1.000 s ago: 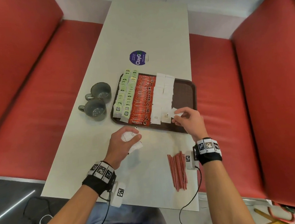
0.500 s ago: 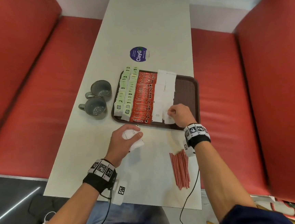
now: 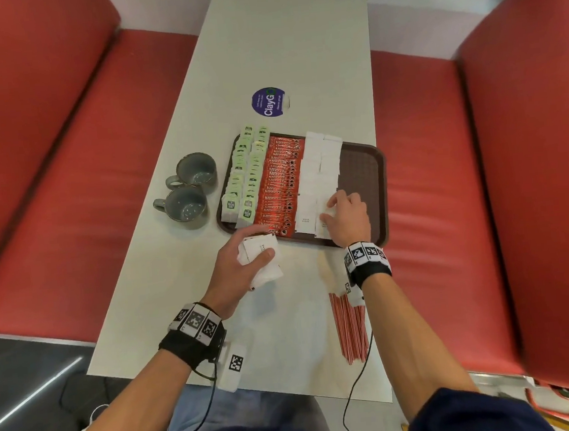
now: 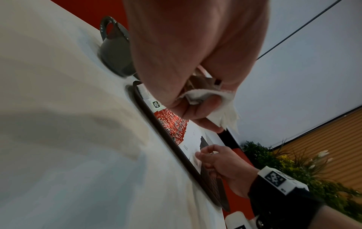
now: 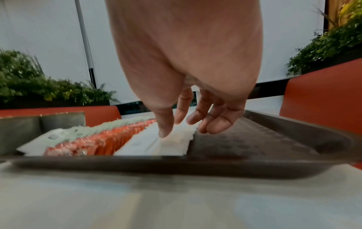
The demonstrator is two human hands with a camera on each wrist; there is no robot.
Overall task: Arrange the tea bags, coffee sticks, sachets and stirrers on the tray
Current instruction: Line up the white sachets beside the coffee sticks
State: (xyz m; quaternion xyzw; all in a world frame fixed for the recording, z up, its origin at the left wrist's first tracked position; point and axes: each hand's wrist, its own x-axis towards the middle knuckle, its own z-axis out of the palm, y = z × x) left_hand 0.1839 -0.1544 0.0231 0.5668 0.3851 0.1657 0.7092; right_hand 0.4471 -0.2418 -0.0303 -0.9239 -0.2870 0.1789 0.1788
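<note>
Head view: a brown tray point(image 3: 362, 174) sits on the white table point(image 3: 278, 44), with green tea bags point(image 3: 246, 174), red coffee sticks point(image 3: 278, 185) and white sachets point(image 3: 316, 164) laid in rows that run away from the person.
Left hand point(image 3: 237, 264): its grip is closed round a small stack of loose sachets point(image 3: 261, 257), thumb on top, held over the table just short of the tray's near edge.
Right hand point(image 3: 347, 218): on the tray at the near end of the right sachet row, fingers loosely bent and nothing clasped; the right wrist view shows the thumb tip pressing down on the last sachet point(image 5: 172, 142) there.
Sachet rows: two columns side by side, just right of the coffee sticks; the tray's right part is bare.
Stirrers point(image 3: 349, 326): a red bundle on the table, near the right forearm, long axis pointing toward the tray and roughly parallel to the rows.
Deciding relation: the stack lies to the left of and nearer the person than the right hand, so I judge the next sachet has to pass rightward from one hand to the other.
Nearer hand: the right one is closer to both the bare strip and the stirrers.
Progress: tea bags and coffee sticks look placed; sachets partly, stirrers not yet.
</note>
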